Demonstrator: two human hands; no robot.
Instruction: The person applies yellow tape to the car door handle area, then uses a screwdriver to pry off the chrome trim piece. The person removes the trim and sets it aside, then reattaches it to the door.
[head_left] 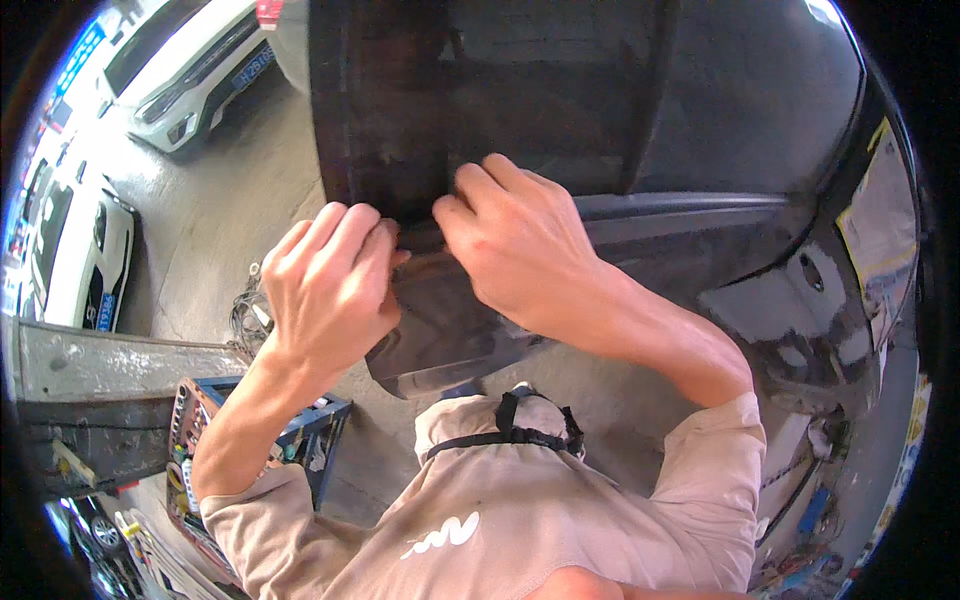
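A dark, glossy car [540, 80] fills the upper middle, with a pale trim strip [690, 205] along it. My left hand [335, 275] is at the left end of its dark bodywork, fingers curled and thumb pressed in against them. Just right of it, my right hand [520, 245] bends over the same dark surface with its fingers closed in a pinch. What lies between the fingertips of either hand is too dark and hidden to make out. Below both hands, the lower dark panel [440, 345] curves down to a rounded corner.
A blue-edged tool cart [325, 415] with sockets and tools stands at my lower left, beside a grey metal beam [120, 365]. Two white cars [190, 75] are parked at the left. Coiled cable [250, 315] lies on the floor. A patchy, scuffed dark panel [800, 310] is on the right.
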